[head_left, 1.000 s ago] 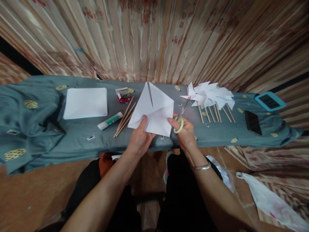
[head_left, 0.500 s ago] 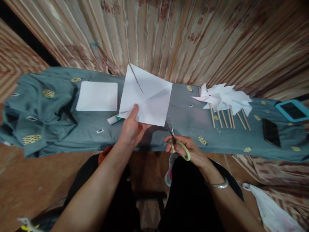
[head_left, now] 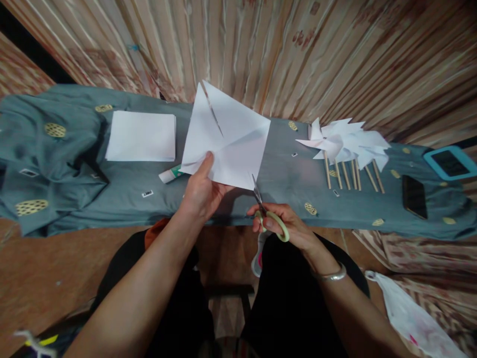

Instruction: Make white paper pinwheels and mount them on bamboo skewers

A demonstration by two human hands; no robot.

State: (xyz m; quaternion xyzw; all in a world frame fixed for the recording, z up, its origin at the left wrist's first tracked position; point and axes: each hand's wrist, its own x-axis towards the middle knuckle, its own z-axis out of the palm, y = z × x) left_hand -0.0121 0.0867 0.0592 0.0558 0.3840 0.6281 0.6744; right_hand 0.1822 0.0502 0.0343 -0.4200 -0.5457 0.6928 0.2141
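A white square sheet of paper (head_left: 238,134) is held up by my left hand (head_left: 204,191), thumb on top and fingers beneath its lower edge. A slit runs from the sheet's top corner toward its middle, and faint creases cross it. My right hand (head_left: 278,221) grips a pair of scissors (head_left: 264,210) with pale green handles. The scissors' blades are slightly parted at the sheet's lower right corner, one of them over the paper. Behind the left hand, a glue tube (head_left: 170,174) with a white cap lies partly covered by the sheet.
A stack of white paper (head_left: 141,136) lies left on the grey cloth (head_left: 283,174). To the right are several white paper pinwheels (head_left: 350,144) on sticks, a dark phone (head_left: 414,196) and a blue-framed tablet (head_left: 450,162). A pleated curtain (head_left: 223,44) hangs behind.
The scissors have moved up to the sheet's lower right corner, where the blades now meet the paper. The view has shifted slightly. My left hand keeps the same hold.
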